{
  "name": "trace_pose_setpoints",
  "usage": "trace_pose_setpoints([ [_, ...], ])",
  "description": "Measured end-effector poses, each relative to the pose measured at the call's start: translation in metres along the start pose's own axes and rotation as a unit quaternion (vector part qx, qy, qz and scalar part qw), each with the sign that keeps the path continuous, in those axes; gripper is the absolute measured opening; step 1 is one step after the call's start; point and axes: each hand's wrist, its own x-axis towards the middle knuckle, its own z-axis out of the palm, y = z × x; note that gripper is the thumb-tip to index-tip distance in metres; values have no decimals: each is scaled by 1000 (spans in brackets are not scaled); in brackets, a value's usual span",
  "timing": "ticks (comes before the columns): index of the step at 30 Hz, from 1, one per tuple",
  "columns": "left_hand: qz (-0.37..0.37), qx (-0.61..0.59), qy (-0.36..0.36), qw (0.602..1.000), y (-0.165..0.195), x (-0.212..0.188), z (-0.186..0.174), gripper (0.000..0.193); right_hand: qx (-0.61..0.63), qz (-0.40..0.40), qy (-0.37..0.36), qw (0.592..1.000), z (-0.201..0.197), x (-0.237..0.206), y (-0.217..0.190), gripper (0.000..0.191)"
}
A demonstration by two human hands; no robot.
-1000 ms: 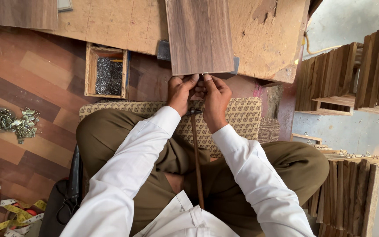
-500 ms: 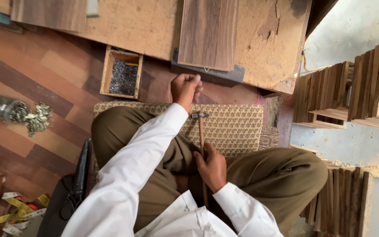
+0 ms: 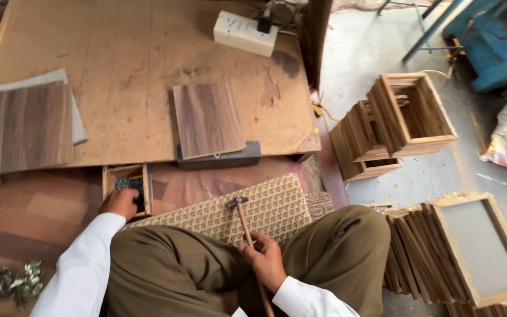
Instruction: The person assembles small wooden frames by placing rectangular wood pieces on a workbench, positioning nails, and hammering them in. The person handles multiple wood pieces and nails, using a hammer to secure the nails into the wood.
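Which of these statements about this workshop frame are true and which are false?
1. The right hand holds a wooden-handled hammer. True.
2. The left hand rests on the white power strip. False: it reaches into the small wooden box of dark nails.
3. A dark wood-grain veneer panel lies on the large plywood sheet. True.
4. The hammer head lies on the concrete floor. False: it rests on the patterned woven mat.
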Motion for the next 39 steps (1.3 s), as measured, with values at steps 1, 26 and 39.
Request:
trace_pose_setpoints([
  [1,-3,13,-20,1000,1,-1,1,37,13,7,-4,1000,0,-1,0,37],
  [26,-34,-310,118,943,42,-20,-47,13,122,21,-14,992,-1,20,2,35],
  [39,83,-570,34,816,130,8,-36,20,122,37,-32,991,-6,-1,-21,23],
])
